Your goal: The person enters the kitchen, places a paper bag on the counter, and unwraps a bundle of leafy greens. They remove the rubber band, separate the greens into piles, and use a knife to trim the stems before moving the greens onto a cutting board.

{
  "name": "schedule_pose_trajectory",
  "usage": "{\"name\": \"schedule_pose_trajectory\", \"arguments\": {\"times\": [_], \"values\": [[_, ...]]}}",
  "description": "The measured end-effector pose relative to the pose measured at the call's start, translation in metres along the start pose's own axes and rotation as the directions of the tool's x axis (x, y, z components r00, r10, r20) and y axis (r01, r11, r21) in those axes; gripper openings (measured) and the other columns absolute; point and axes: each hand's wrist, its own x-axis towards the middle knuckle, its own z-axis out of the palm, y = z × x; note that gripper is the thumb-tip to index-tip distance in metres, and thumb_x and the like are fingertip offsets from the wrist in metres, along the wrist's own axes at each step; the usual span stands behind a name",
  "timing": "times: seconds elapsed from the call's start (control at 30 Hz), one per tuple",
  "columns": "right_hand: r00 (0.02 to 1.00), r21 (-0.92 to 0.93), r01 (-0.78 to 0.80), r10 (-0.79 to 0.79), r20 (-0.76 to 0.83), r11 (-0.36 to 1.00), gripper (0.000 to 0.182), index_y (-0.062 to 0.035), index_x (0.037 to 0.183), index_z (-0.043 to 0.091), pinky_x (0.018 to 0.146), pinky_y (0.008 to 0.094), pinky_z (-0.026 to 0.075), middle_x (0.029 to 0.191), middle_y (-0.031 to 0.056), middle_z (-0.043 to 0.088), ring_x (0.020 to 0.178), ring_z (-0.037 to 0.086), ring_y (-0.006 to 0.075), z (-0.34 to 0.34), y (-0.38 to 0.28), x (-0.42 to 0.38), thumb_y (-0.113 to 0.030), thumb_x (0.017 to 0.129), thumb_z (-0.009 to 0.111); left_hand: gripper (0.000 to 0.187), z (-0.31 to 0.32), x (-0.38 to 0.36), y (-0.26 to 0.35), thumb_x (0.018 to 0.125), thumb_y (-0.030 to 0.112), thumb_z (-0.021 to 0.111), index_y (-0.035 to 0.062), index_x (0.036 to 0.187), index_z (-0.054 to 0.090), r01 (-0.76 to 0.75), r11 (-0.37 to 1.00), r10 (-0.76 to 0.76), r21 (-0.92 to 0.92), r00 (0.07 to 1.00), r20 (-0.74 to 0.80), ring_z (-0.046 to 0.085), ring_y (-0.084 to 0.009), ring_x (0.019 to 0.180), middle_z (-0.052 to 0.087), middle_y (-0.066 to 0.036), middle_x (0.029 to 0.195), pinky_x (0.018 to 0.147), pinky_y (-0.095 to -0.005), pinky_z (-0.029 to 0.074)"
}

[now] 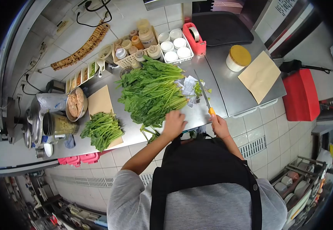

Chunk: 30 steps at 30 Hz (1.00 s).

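My right hand (220, 127) is closed around the yellow handle of a knife (204, 96), its long blade pointing away from me over the steel counter. At the front edge of a large pile of spinach-like leafy greens (151, 88) is my left hand (175, 124), its fingers slightly bent and apart, with nothing visible in them. The stems point right, toward a crumpled printed paper (189, 90) with trimmed bits beside it. A smaller bunch of greens (102, 130) lies to the left on a tan board (100, 100). A few loose stems (150, 133) hang by the counter's front edge.
Behind the greens stand a basket of sauce bottles (137, 48) and a white basket of lidded cups (175, 46), beside a red tape dispenser (194, 38). A yellow-lidded tub (238, 58) and brown sheet (259, 76) are right; a meat bowl (76, 104) is left.
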Motion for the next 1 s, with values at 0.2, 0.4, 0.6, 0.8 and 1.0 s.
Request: {"name": "schedule_pose_trajectory", "arguments": {"times": [0.2,0.4,0.6,0.8,1.0], "values": [[0.995,0.029,-0.019,0.016,0.101,0.999,0.041,-0.0019,0.082,0.059,0.039,0.0233,0.031,0.049,-0.0017,0.043,0.042,0.040,0.0054,-0.033,0.024,0.013,-0.040,0.091,0.046,0.081,-0.043,-0.090,-0.023,0.054,0.048,0.080,-0.0038,0.103,0.041,0.707,0.685,-0.702,0.176,0.705,-0.099,0.046,-0.0354,0.087,0.043,-0.020,0.097,0.074,-0.0417,0.042],[0.980,0.048,-0.002,-0.008,0.200,0.999,0.041,-0.0046,0.082,0.055,0.031,0.0220,0.026,0.047,-0.0034,0.038,0.034,0.033,0.0043,-0.039,0.039,0.031,-0.042,0.093,0.040,0.079,0.004,-0.137,-0.049,0.058,0.032,0.081,-0.0060,0.111,0.037,0.871,0.435,-0.900,-0.230,0.415,-0.132,0.051,-0.0361,0.088,0.046,-0.025,0.099,0.074,-0.0411,0.045],[0.973,-0.028,-0.033,0.038,0.226,0.999,0.040,-0.0043,0.080,0.057,0.033,0.0229,0.027,0.047,-0.0030,0.039,0.036,0.035,0.0053,-0.030,0.002,0.034,-0.040,0.092,0.043,0.046,-0.004,-0.138,-0.063,0.065,0.008,0.067,-0.0010,0.105,0.046,0.864,0.329,-0.944,-0.382,0.297,-0.141,0.061,-0.0274,0.068,0.061,-0.015,0.076,0.065,-0.0366,0.049],[0.974,-0.010,-0.013,0.015,0.225,1.000,0.042,-0.0052,0.084,0.053,0.030,0.0228,0.025,0.048,-0.0032,0.037,0.033,0.033,0.0049,-0.011,0.004,0.040,-0.043,0.093,0.038,0.055,-0.039,-0.132,-0.088,0.070,0.020,0.073,0.0006,0.113,0.045,0.789,0.194,-0.973,-0.583,0.229,-0.014,0.060,-0.0250,0.072,0.059,-0.015,0.086,0.066,-0.0332,0.049],[0.982,0.009,-0.026,0.024,0.187,1.000,0.042,-0.0025,0.083,0.056,0.032,0.0233,0.027,0.047,-0.0024,0.039,0.035,0.035,0.0059,0.007,-0.002,0.032,-0.041,0.092,0.042,0.033,-0.006,-0.138,-0.130,0.074,0.022,0.070,0.0018,0.095,0.055,0.772,0.631,-0.763,-0.077,0.599,-0.244,0.058,-0.0220,0.071,0.061,-0.013,0.082,0.066,-0.0316,0.046]]}}
